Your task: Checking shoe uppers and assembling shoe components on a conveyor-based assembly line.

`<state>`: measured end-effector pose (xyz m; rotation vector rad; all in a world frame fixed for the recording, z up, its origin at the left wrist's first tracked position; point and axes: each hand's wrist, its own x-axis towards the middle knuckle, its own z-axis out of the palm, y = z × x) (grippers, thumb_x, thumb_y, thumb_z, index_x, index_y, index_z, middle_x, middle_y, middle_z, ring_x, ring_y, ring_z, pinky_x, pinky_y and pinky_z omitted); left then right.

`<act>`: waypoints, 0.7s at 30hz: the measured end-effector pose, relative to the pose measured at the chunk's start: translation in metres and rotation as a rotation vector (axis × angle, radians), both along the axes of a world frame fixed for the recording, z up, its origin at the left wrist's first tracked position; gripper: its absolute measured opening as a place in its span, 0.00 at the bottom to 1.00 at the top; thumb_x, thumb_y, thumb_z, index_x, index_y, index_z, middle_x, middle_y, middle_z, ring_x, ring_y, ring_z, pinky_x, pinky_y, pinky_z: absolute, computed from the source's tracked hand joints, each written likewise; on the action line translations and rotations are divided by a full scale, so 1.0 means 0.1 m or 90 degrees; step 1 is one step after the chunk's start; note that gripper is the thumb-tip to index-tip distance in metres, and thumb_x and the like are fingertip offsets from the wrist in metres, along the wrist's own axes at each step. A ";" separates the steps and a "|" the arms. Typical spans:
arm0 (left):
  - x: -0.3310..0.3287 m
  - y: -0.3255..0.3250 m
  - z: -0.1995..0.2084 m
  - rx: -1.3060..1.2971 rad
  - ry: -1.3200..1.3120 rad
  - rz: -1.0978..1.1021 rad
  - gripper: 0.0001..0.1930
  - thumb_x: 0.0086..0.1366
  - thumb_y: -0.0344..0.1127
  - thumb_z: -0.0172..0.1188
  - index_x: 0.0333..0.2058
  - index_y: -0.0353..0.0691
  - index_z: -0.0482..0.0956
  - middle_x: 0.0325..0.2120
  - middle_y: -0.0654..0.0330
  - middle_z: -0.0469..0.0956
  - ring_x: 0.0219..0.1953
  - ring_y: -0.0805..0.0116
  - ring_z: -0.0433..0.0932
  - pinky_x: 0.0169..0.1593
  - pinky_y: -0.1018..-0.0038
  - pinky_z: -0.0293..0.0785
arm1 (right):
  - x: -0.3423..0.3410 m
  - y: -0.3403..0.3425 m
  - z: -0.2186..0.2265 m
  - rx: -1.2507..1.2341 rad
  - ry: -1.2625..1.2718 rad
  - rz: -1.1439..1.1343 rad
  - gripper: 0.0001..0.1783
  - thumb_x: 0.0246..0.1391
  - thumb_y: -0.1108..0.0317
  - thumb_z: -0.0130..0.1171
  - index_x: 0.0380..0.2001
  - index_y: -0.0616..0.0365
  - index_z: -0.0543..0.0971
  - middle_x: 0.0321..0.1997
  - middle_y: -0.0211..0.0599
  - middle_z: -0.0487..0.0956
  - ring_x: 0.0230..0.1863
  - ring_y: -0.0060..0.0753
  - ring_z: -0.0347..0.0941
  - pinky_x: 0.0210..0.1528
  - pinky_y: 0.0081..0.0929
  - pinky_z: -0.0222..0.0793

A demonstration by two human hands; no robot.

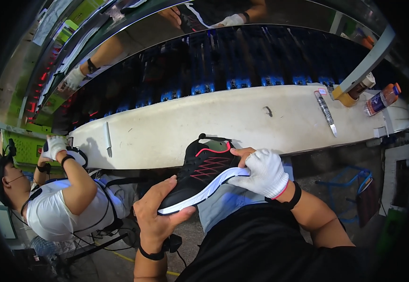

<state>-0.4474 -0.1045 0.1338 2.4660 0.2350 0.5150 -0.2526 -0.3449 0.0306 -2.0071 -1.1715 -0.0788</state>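
A black sneaker (204, 165) with red lacing lines and a thick white sole is held in front of me, at the near edge of the table. Around its toe end, my bare left hand (158, 207) grips with the thumb and fingers on opposite sides. At the heel end, my right hand (264, 173), in a white fingerless glove, closes on the sole and the collar. The shoe lies on its side in my grip, its side panel and sole edge showing. A black loop stands up from its tongue.
A long pale table (181, 122) runs across. On it lie a white-handled blade (107, 137), a craft knife (325, 113), a roll of tape (348, 99) and a bottle (382, 99). Dark rollers (228, 61) lie behind. A co-worker (63, 202) handles a shoe at left; a blue stool (345, 188) stands right.
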 end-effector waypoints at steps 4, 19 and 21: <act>0.19 -0.19 0.25 0.032 -0.029 -0.093 0.35 0.46 0.38 0.90 0.52 0.35 0.86 0.50 0.45 0.90 0.50 0.50 0.92 0.53 0.64 0.89 | -0.02 -0.09 0.05 -0.038 0.026 -0.052 0.23 0.45 0.53 0.82 0.34 0.55 0.80 0.46 0.42 0.92 0.33 0.48 0.86 0.39 0.43 0.81; 0.92 -0.79 -0.72 -0.168 -0.347 -0.248 0.28 0.45 0.28 0.86 0.41 0.39 0.76 0.35 0.55 0.78 0.37 0.53 0.78 0.39 0.62 0.75 | -0.16 -0.62 1.01 0.153 0.014 -0.007 0.53 0.34 0.45 0.93 0.61 0.57 0.79 0.61 0.49 0.84 0.57 0.46 0.87 0.59 0.39 0.84; 0.91 -0.75 -0.70 -0.223 -0.312 -0.275 0.26 0.46 0.26 0.85 0.39 0.40 0.75 0.34 0.55 0.78 0.36 0.53 0.78 0.39 0.63 0.74 | -0.19 -0.60 1.00 0.145 0.009 -0.005 0.53 0.33 0.44 0.93 0.60 0.58 0.79 0.58 0.48 0.85 0.56 0.46 0.87 0.59 0.40 0.84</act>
